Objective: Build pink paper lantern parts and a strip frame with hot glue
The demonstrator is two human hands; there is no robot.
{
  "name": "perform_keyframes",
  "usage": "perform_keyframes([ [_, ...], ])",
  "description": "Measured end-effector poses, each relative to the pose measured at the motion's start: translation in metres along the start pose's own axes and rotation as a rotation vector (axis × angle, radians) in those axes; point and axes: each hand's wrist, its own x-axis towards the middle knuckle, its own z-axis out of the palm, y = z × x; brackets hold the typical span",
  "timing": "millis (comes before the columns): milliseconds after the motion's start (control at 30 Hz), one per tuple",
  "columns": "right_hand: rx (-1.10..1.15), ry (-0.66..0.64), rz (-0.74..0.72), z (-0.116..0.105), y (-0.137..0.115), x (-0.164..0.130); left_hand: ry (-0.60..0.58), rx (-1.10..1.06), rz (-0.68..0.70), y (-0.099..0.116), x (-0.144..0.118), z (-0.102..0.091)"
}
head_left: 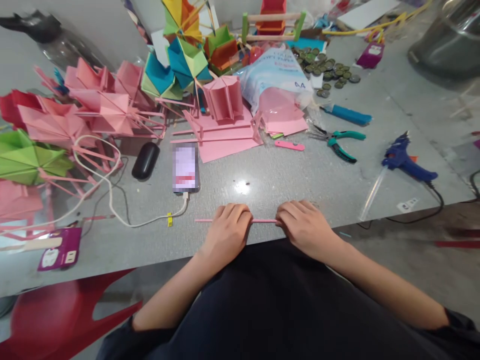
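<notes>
- Head view shows our left hand (227,230) and right hand (305,227) side by side at the near edge of the grey table (300,180), fingers curled down narrow and pressing a thin pink paper stick (264,220) flat against the surface; it lies crosswise, its left end poking out past our knuckles.
- Just beyond the hands lies a phone (185,167), screen up and on its white charging cable (112,200), placed where we can glance at it.
- To the right, the blue glue gun (407,162) and green-handled pliers (339,142) lie well apart from us but seemingly reachable.
- Mid-table, flat pink paper sheets (228,142) lie as stock, we judge.
- Farthest back, folded pink paper pieces (101,107) and multicoloured ones (183,65) are heaped away from our working strip.
</notes>
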Motion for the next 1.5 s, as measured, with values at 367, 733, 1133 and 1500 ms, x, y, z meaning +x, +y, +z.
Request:
perform_keyframes([
  [367, -0.069, 0.285, -0.126, -0.033, 0.024, 0.047, -0.194, -0.590, -0.215, -0.018, 0.032, -0.052],
  [733, 0.814, 0.538, 0.320, -0.014, 0.032, 0.136, -0.072, -1.346, -0.482, -0.052, 0.075, -0.048],
  [1133, 1.461, 0.109, 0.632, 0.019, 0.005, 0.133, -0.165, -1.387, -0.538, -0.054, 0.067, -0.021],
  [1500, 1.554, 0.122, 0.733, 0.027, 0.011, 0.131, -0.198, -1.513, -0.671, -0.049, 0.067, -0.019],
])
